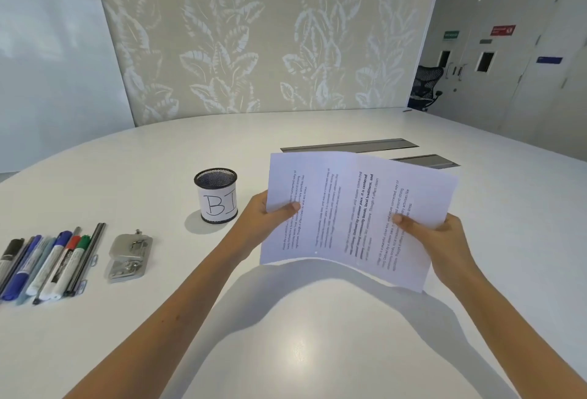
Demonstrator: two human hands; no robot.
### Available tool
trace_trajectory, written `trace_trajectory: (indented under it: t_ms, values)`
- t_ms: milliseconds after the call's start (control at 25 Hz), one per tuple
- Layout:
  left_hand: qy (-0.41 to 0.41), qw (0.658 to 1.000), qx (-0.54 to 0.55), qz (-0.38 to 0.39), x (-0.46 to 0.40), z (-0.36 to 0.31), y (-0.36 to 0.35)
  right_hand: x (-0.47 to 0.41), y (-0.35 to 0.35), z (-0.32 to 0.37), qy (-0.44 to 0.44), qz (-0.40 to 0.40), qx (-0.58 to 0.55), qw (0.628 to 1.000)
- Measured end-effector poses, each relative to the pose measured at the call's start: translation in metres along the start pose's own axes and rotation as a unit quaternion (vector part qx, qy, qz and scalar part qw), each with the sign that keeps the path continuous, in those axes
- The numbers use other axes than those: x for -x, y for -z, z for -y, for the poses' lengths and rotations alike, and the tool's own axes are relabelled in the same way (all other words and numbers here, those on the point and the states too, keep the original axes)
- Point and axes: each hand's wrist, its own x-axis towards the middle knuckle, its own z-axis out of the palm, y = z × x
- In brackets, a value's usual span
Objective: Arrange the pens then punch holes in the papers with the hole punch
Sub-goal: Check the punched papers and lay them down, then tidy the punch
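One punch (129, 255) — one holder (217, 196) (mesh).

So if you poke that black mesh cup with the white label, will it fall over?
Probably not from a gentle poke: the black mesh cup with the white label stands upright on the flat white table and looks squat. It seems empty and light, so it would likely slide. If tipped, its round sides would probably roll.

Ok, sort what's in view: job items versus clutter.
Job: papers held in left hand and right hand; hole punch; pens; mesh cup.
Just lying about: office chair; table's cable hatches.
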Motion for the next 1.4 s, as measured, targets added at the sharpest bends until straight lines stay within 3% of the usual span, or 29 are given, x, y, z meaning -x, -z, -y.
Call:
trace_trajectory:
  t_ms: [120, 320, 440, 600, 720, 840, 960, 1040, 1120, 1200, 1280, 1400]
  values:
    - [-0.03, 0.999, 0.032, 0.01, -0.002, -0.001, -0.003, 0.0, -0.002, 0.004, 0.03, -0.006, -0.043, 0.999]
    - [0.027, 0.998, 0.031, -0.04, 0.003, 0.03, -0.018, 0.009, -0.004, -0.025, -0.02, -0.022, -0.025, 0.999]
    - [0.014, 0.999, 0.005, -0.044, 0.0, 0.028, -0.018, -0.007, 0.004, -0.015, 0.039, -0.074, 0.002, 0.996]
    - [0.006, 0.996, -0.086, -0.014, -0.014, 0.007, -0.002, -0.043, 0.026, 0.026, 0.209, -0.096, 0.211, 0.95]
    - [0.023, 0.995, -0.089, 0.047, -0.023, -0.007, 0.008, -0.061, 0.024, 0.057, 0.286, 0.032, 0.395, 0.872]
    - [0.058, 0.989, -0.087, 0.109, -0.027, -0.016, 0.014, -0.066, 0.011, 0.071, 0.218, 0.157, 0.394, 0.879]
    - [0.088, 0.987, -0.072, 0.117, -0.03, -0.01, 0.019, -0.073, 0.007, 0.06, 0.16, 0.181, 0.359, 0.901]
    - [0.088, 0.992, -0.065, 0.064, -0.034, 0.001, 0.016, -0.078, 0.01, 0.041, 0.139, 0.163, 0.358, 0.909]
    - [0.099, 0.986, -0.129, -0.02, -0.038, 0.016, 0.006, -0.084, 0.017, 0.011, 0.099, 0.148, 0.343, 0.922]
    - [0.142, 0.951, -0.268, -0.065, -0.037, 0.034, -0.006, -0.091, 0.025, -0.025, 0.025, 0.133, 0.29, 0.948]
    - [0.181, 0.903, -0.389, -0.023, -0.034, 0.055, -0.021, -0.099, 0.035, -0.059, -0.037, 0.091, 0.275, 0.956]
    - [0.197, 0.855, -0.476, 0.056, -0.029, 0.076, -0.046, -0.105, 0.038, -0.088, -0.082, 0.036, 0.288, 0.954]
